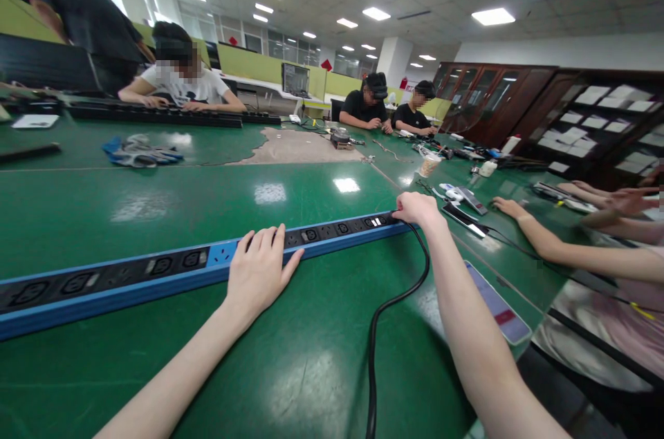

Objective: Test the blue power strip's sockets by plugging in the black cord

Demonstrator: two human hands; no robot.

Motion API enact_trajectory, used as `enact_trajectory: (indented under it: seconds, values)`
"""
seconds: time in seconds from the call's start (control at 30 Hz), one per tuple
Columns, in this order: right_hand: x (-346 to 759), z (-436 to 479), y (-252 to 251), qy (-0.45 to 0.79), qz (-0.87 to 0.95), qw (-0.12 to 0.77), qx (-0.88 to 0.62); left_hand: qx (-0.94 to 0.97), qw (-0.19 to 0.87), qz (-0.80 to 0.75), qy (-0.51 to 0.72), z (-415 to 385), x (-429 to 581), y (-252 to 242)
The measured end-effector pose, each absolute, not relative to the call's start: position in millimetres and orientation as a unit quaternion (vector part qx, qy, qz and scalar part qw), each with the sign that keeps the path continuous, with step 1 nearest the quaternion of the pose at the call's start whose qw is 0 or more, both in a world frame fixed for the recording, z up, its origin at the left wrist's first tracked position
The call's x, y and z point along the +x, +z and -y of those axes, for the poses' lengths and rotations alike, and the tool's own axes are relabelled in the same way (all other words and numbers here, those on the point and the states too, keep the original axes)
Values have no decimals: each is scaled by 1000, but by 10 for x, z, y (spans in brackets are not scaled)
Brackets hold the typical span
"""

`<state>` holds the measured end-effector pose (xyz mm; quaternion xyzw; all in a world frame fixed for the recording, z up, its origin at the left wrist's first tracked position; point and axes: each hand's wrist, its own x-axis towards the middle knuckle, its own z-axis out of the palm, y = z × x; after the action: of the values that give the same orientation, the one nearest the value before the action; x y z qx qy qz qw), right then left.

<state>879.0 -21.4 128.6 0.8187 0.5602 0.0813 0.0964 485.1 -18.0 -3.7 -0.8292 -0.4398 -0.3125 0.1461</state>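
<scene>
Before us, a glossy green table [311,377] is spreading, with a long, straight blue-and-black power strip [321,236] lying slantwise across it. We are draping our left hand [259,269] over the strip, fingers extended and loosely parted. We are bending our right hand [418,209] down at its right end, fingers curling beside a smooth black cable [372,349]; whether they are gripping it, we cannot tell.

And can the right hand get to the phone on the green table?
Probably yes: the smartphone lies beside the right forearm with nothing visible on top, though the right hand would first have to leave the power strip and black cable.
</scene>
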Motion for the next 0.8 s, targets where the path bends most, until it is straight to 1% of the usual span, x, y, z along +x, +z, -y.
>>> enact_trajectory:
  seconds: [0.1,0.3,0.47,0.67,0.8]
  values:
    - [8815,216,1286,64,-552,79,828,-828,143,437,-319,171,4850,-44]
    - [8815,222,1293,73,-549,91,828,-831,135,440,-313,160,4846,-53]
    - [8820,202,1289,46,-536,74,840,-833,134,433,-318,164,4843,-46]
    - [8824,218,1277,64,-554,84,826,-832,121,436,-321,176,4846,-35]
    - [8857,191,1295,30,-540,76,838,-834,131,437,-311,178,4852,-44]
